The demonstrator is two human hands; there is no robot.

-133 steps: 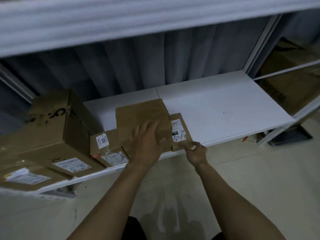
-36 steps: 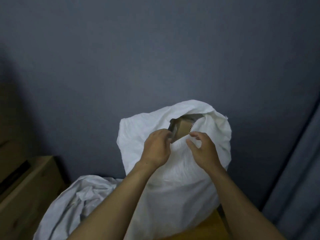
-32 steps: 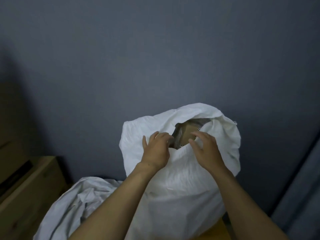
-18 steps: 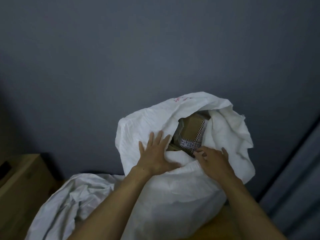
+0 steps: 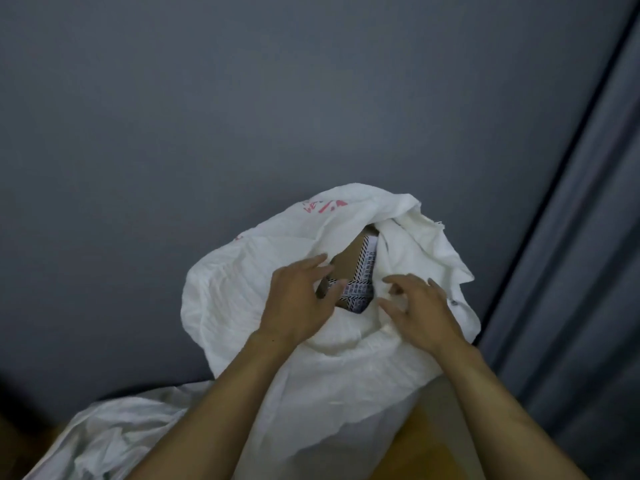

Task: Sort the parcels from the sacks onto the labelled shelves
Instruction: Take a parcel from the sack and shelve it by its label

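Note:
A full white sack (image 5: 332,362) with red print stands upright against the grey wall, its mouth open. Inside the mouth shows a brown cardboard parcel (image 5: 349,268) sealed with black-and-white patterned tape. My left hand (image 5: 298,299) hovers at the left rim of the mouth, fingers spread and loosely bent over the parcel's corner, holding nothing. My right hand (image 5: 419,313) is at the right rim, fingers spread and slightly curled above the sack cloth, also empty. Most of the parcel is hidden by the sack.
A second, slack white sack (image 5: 114,434) lies crumpled at the lower left. A brown surface (image 5: 426,441) shows under the standing sack at the lower right. A grey curtain (image 5: 581,271) hangs at the right.
After I left the shelf of parcels I turned to the sack. Both hands pulled its mouth wider, exposing more of the taped parcel, and now have lifted off the cloth with fingers spread.

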